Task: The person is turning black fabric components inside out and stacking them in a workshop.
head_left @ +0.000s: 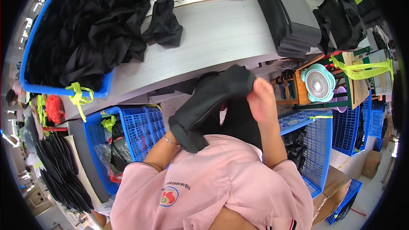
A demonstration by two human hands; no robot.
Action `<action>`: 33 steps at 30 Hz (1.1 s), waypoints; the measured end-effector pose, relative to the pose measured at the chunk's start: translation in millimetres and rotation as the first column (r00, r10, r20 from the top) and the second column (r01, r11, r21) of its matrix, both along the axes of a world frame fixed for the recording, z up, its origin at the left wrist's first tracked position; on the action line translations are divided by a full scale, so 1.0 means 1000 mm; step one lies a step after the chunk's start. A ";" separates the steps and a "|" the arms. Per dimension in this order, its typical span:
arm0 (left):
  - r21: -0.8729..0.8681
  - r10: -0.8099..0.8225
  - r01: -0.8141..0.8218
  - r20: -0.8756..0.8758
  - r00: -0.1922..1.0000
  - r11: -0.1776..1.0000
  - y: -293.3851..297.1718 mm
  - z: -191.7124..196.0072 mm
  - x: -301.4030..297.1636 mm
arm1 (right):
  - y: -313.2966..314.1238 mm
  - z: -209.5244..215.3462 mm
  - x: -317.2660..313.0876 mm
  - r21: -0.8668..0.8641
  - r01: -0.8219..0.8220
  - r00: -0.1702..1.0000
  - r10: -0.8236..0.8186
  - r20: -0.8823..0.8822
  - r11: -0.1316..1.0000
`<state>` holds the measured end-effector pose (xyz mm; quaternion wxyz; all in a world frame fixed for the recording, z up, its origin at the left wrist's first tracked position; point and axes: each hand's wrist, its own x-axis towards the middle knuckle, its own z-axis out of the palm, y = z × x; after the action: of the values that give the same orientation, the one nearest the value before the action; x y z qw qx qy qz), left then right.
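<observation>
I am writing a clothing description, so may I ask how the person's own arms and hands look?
Dark-edged short pink sleeves cover the upper arms; the forearms are bare. A thin silver-coloured bracelet circles the left wrist. The right hand wears no glove; the left hand is hidden.

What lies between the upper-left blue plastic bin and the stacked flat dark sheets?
In the head view, a crumpled black fabric piece, then pale grey tabletop.

The shirt (pixel 255 183) is pale pink, its short sleeves (pixel 138 172) edged with thin dark trim. The chest bears a round red, green and blue logo (pixel 169 196) under dark lettering (pixel 178 185); stripes mark the collar (pixel 286 224). A slim metallic bracelet (pixel 171 141) circles the left wrist.
</observation>
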<state>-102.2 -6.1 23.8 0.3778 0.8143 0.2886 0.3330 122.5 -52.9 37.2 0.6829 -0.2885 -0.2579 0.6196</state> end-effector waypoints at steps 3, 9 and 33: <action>-0.160 -0.024 0.041 0.108 0.994 0.986 -0.010 -0.006 0.006 | 0.024 0.004 0.013 -0.180 0.112 0.967 -0.066 0.246 0.977; -0.294 -0.015 0.068 0.179 0.984 0.953 -0.008 -0.004 0.004 | 0.026 0.018 0.019 0.116 0.308 0.729 -0.312 0.609 0.944; -0.445 0.064 0.017 0.167 0.984 0.895 0.024 -0.033 -0.034 | 0.018 -0.007 0.002 -0.021 0.132 0.359 -0.028 0.933 0.991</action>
<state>-136.6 18.2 -9.1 0.5739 0.6701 0.3319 0.3338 124.3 -35.2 30.5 0.4333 -0.6309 -0.5550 0.3259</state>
